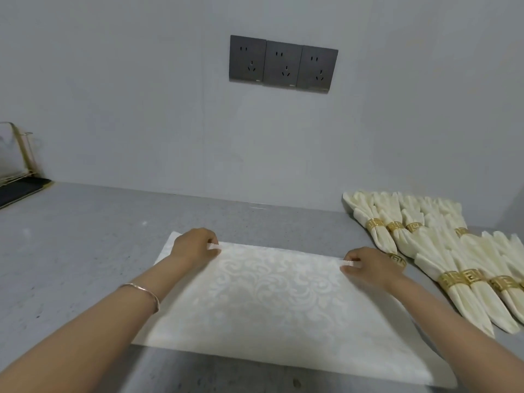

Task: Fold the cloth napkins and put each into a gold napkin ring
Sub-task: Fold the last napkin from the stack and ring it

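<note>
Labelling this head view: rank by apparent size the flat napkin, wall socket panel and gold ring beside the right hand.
1. flat napkin
2. socket panel
3. gold ring, partly behind the right hand

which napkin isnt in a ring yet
The flat patterned napkin spread on the counter, its far edge pinched by the left hand and right hand. The other napkins lie gathered in gold rings at the right.

A plain pale grey wall (141,95) fills the upper part of the frame under soft, even light. High in the middle, three dark grey square power sockets (283,65) sit side by side in a row. Below, a speckled grey stone worktop (71,251) meets the wall. At the far left edge stands a gold wire rack (24,154), with a flat black mat (19,191) at its foot.
</note>
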A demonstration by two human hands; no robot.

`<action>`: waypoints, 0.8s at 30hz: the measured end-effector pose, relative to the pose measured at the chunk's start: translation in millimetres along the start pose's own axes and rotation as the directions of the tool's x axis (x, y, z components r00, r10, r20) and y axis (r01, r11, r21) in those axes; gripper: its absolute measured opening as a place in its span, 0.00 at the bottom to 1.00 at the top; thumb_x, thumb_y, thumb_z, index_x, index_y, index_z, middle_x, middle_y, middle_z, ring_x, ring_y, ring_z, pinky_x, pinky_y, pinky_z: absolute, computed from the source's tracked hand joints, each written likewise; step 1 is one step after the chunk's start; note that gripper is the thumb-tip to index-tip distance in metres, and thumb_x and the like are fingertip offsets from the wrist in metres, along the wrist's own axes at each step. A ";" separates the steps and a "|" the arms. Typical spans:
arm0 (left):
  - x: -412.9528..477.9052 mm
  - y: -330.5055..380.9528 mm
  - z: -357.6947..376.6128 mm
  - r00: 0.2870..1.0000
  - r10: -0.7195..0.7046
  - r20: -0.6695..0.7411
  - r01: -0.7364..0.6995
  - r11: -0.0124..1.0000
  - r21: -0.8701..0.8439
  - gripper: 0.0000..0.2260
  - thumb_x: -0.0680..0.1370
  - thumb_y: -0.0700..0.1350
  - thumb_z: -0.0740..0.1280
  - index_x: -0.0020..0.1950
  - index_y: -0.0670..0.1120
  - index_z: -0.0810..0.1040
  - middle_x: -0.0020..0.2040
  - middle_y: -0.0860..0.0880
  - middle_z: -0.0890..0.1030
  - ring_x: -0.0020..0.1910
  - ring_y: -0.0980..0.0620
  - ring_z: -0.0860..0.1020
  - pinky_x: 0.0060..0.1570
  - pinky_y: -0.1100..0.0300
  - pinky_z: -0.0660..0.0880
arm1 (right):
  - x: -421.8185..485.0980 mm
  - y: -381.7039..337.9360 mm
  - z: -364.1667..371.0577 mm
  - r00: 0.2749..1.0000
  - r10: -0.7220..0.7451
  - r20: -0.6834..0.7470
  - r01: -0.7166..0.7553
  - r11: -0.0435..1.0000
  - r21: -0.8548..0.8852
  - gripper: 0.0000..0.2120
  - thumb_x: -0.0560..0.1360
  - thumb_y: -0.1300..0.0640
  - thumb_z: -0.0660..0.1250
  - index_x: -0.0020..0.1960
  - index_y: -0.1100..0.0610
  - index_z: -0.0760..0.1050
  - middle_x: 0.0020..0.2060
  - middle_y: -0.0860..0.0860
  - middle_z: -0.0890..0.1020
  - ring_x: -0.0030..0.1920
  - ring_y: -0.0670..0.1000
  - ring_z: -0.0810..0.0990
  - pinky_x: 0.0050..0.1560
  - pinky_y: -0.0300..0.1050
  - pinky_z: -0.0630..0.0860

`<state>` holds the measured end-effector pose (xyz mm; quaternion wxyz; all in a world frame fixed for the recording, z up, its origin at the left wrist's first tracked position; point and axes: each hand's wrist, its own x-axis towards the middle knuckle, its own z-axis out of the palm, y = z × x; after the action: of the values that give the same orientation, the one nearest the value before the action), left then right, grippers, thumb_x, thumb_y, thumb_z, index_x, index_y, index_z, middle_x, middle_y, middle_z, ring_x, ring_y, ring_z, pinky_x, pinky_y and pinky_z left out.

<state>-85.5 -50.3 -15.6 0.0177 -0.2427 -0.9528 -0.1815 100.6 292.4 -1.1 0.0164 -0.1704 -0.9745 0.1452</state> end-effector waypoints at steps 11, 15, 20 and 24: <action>28.8 0.9 9.7 0.995 0.032 -0.091 -0.022 0.995 0.100 0.08 0.78 0.48 0.66 0.55 0.48 0.79 0.56 0.53 0.81 0.57 0.51 0.77 0.55 0.57 0.70 | 21.7 -5.0 5.5 0.996 0.034 -0.081 -0.032 0.999 0.030 0.03 0.76 0.55 0.65 0.45 0.52 0.72 0.45 0.48 0.76 0.47 0.50 0.75 0.42 0.42 0.68; 34.2 1.7 15.7 0.996 0.002 -0.093 0.009 0.993 0.121 0.06 0.79 0.47 0.65 0.54 0.48 0.79 0.55 0.54 0.81 0.55 0.52 0.78 0.56 0.57 0.69 | 28.4 -5.4 11.7 0.995 0.043 -0.095 -0.044 0.999 -0.013 0.03 0.76 0.54 0.66 0.46 0.51 0.71 0.44 0.47 0.76 0.51 0.53 0.77 0.43 0.42 0.66; 23.6 4.7 21.2 0.984 0.070 -0.166 -0.040 0.983 0.179 0.14 0.78 0.46 0.66 0.63 0.49 0.74 0.63 0.50 0.76 0.65 0.48 0.71 0.64 0.55 0.62 | 21.1 -8.3 18.9 0.969 -0.039 -0.244 0.010 0.993 -0.117 0.09 0.74 0.57 0.69 0.53 0.53 0.75 0.51 0.50 0.79 0.55 0.55 0.77 0.54 0.46 0.64; -31.4 28.1 11.7 0.948 0.287 -0.134 -0.302 0.948 -0.104 0.18 0.78 0.55 0.65 0.67 0.54 0.73 0.68 0.56 0.72 0.69 0.53 0.67 0.69 0.58 0.60 | -23.9 -40.9 27.4 0.922 -0.160 -0.353 0.212 0.971 0.112 0.13 0.76 0.51 0.67 0.59 0.51 0.77 0.57 0.45 0.79 0.58 0.47 0.76 0.61 0.42 0.67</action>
<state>-44.0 -37.5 -20.9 0.0854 -0.3719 -0.8901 -0.2493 107.5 239.9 -15.2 0.2114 -0.0978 -0.9551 0.1829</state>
